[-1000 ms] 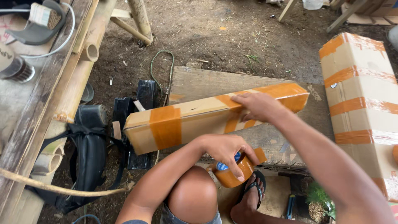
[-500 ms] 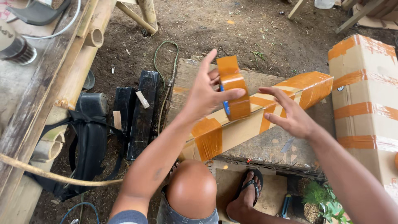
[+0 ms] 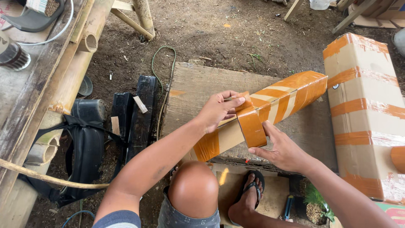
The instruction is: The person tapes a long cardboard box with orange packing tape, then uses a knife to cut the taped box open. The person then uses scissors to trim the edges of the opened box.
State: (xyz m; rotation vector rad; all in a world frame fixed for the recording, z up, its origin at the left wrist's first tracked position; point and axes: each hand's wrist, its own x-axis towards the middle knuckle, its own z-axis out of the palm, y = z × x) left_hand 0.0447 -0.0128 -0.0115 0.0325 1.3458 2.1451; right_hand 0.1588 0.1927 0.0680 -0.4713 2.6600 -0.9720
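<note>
Long cardboard box (image 3: 270, 109) lies slantwise on the wooden board surface (image 3: 190, 90), already banded with orange tape at several spots. I see my left hand (image 3: 217, 110) pinching the tape strip (image 3: 251, 122) at the box's top edge; right hand (image 3: 282, 150) spread flat, pressing the strip's lower end. This band looks half laid; bare cardboard remains toward the near end. Big taped carton (image 3: 363, 114) stands close on the right; black bundles (image 3: 135, 114) left, my knee (image 3: 193, 190) below.

Both hands (image 3: 217, 110) (image 3: 282, 150) press orange tape strip (image 3: 252, 125) round long cardboard box (image 3: 270, 105).
</note>
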